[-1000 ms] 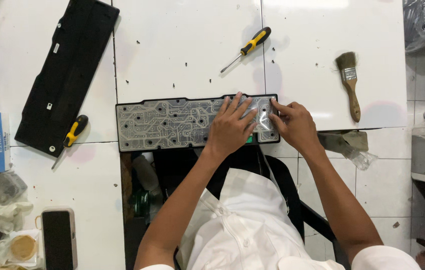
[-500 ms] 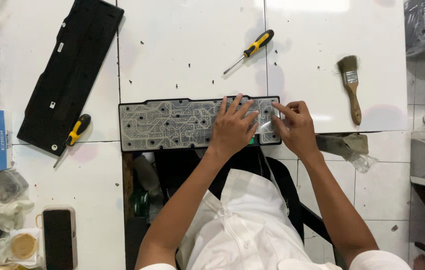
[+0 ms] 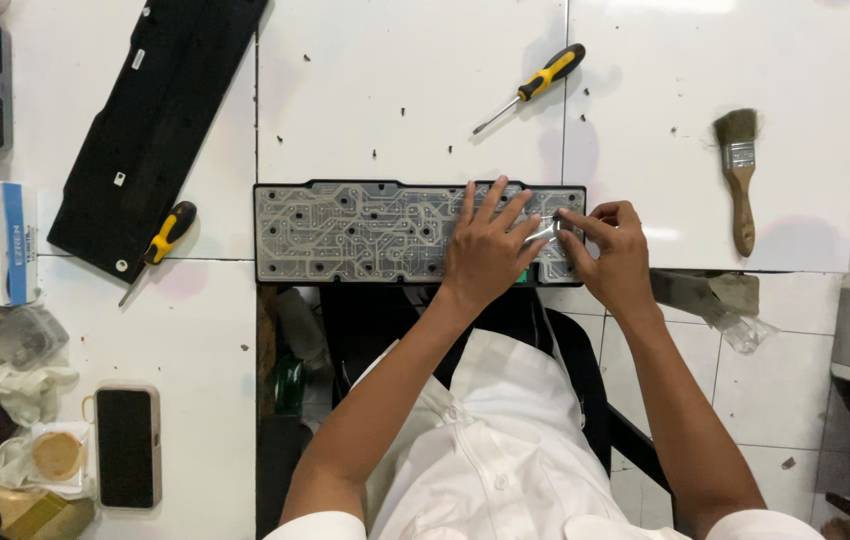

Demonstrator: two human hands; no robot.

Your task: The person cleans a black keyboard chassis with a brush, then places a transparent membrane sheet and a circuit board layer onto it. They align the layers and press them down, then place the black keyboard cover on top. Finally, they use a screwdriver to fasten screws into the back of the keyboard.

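Little is changing since the earlier frames: the left hand (image 3: 485, 250) is still lying flat with fingers spread on the right part of the opened keyboard base (image 3: 365, 232), and the right hand (image 3: 613, 250) is still working at the base's right end, its fingertips having shifted only slightly.

The keyboard base is lying lengthwise at the near edge of the white counter (image 3: 395, 90), its grey circuit membrane (image 3: 345, 230) facing up inside the black frame. The left hand's grip is open, palm pressing down on the membrane. The right hand's grip is closing as a pinch: thumb and forefinger are nipping a shiny clear corner of film (image 3: 548, 230) at the membrane's right end, just beside the left fingertips.

Beyond the base, a yellow-and-black screwdriver (image 3: 535, 85) is lying on the counter at an angle, well apart from both hands. A wooden-handled paintbrush (image 3: 740, 175) is resting to the right. On the left, the black keyboard cover (image 3: 160, 120) is lying tilted, with a second, smaller screwdriver (image 3: 160, 240) touching its lower edge. A phone (image 3: 126, 445) is lying face up at the near left, beside crumpled cloth and clutter.
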